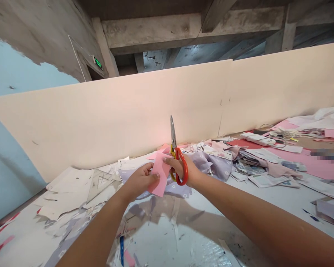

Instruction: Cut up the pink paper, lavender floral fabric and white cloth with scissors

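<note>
Left of the fingers, one cream board (pixel 128 111) is rising along the far edge of the table (pixel 167 230), and one green exit sign (pixel 98 62) is glowing high on the wall beyond it. A heap of torn white paper scraps (pixel 69 193) is lying well left of the left hand, and one blue strip (pixel 121 250) is sticking up below the hands.

The left hand (pixel 140 181) is curling its fingers closed and pinching one piece of pink paper (pixel 160 174), which is hanging between the two hands and touching both. The right hand (pixel 180 170) is gripping one pair of scissors (pixel 172 131) by its red handles, with the fingers bent tightly through the loops and the thumb hidden from view. The blades are pointing upward just above the fingers, closed or nearly so, and are not clearly biting the paper.

Beneath and just right of the fingers, one lavender floral fabric (pixel 211 167) is lying crumpled. Farther right, a loose pile of printed papers (pixel 256 167) is spreading across the table. Beyond them, one white power strip (pixel 257 139) is resting near a tangle of cords, and one large pink sheet (pixel 303 163) is lying well right of the fingers.
</note>
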`<action>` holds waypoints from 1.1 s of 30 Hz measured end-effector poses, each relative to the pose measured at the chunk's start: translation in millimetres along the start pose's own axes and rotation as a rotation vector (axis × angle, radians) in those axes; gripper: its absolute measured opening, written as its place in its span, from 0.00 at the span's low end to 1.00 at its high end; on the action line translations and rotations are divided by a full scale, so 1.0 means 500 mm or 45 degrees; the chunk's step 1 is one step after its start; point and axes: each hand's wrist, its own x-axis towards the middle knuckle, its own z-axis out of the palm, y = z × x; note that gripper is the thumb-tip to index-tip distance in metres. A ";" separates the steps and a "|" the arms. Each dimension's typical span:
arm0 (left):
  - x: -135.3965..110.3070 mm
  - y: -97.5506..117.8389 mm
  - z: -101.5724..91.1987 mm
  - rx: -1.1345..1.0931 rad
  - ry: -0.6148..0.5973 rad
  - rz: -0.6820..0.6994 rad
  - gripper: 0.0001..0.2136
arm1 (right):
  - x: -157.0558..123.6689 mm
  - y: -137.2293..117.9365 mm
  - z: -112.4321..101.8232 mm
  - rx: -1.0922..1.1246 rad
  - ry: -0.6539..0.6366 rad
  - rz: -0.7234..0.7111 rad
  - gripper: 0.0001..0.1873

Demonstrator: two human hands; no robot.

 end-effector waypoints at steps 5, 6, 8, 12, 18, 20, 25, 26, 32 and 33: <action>0.000 0.000 -0.004 0.005 -0.001 -0.015 0.15 | 0.022 0.013 -0.019 -0.001 0.053 -0.061 0.09; 0.000 0.000 -0.004 0.007 0.023 -0.003 0.15 | 0.025 0.013 -0.022 0.007 0.051 -0.060 0.09; -0.001 0.001 -0.007 0.000 0.063 0.013 0.15 | 0.029 0.011 -0.026 0.021 0.013 -0.056 0.09; -0.008 0.011 -0.016 0.004 0.092 -0.003 0.16 | 0.032 0.000 -0.033 0.072 -0.082 -0.040 0.11; -0.025 0.038 -0.025 -0.040 0.043 -0.008 0.18 | 0.026 -0.032 -0.041 0.138 -0.083 0.026 0.11; -0.029 0.041 -0.022 -0.046 0.065 -0.011 0.19 | 0.022 -0.044 -0.039 0.159 -0.025 0.020 0.13; -0.045 0.033 -0.009 0.067 0.253 -0.057 0.16 | 0.014 -0.063 -0.031 0.086 0.147 -0.032 0.15; -0.049 0.031 -0.008 0.077 0.318 -0.051 0.15 | 0.013 -0.065 -0.030 0.051 0.166 -0.038 0.14; -0.086 0.038 -0.012 0.070 0.484 -0.016 0.13 | -0.001 -0.072 -0.027 -0.244 0.121 -0.059 0.13; -0.093 0.042 -0.012 0.087 0.476 -0.025 0.12 | -0.006 -0.074 -0.027 -0.265 0.078 -0.050 0.13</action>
